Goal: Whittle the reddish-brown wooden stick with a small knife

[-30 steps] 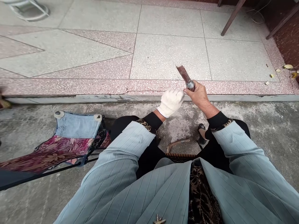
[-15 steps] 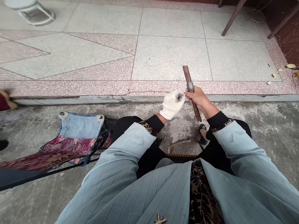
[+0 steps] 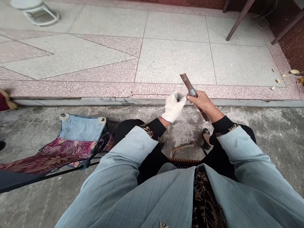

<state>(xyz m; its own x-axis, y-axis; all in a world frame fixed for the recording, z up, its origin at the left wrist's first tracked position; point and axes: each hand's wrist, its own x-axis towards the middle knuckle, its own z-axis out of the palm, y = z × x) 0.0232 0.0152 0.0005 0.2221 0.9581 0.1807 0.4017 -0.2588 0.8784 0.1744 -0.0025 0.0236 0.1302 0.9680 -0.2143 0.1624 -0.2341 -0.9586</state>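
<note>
"Where do we have the wooden stick (image 3: 186, 81)?"

"In our right hand (image 3: 203, 102), over the front edge of the raised step (image 3: 95, 90) as we look down. It tilts, its upper end leaning left and away from us."

"How are we gripping it?"

"Our bare right fingers curl around it, thumb across it, just below the silvery wire coil (image 3: 192, 92)."

"And our left hand (image 3: 174, 107)?"

"It wears a white glove and sits close beside the right, also over the step's edge. We have the thumb and forefinger drawn together at the tips, the others curled in. Whether they pinch a thin strand, we can't tell."

"What lies on our side of the step?"

"Concrete ground (image 3: 273, 126), with a curved branch (image 3: 181, 147) on it and a black shoe (image 3: 206, 139) to the branch's right. The folding chair (image 3: 80, 126), denim and floral cloth, stands at our left."

"And up on the step?"

"We see a pale stool (image 3: 45, 15) towards its far left, slanted wooden legs (image 3: 239, 20) towards its far right, and yellowish leaves (image 3: 294, 72) near its right end."
</note>
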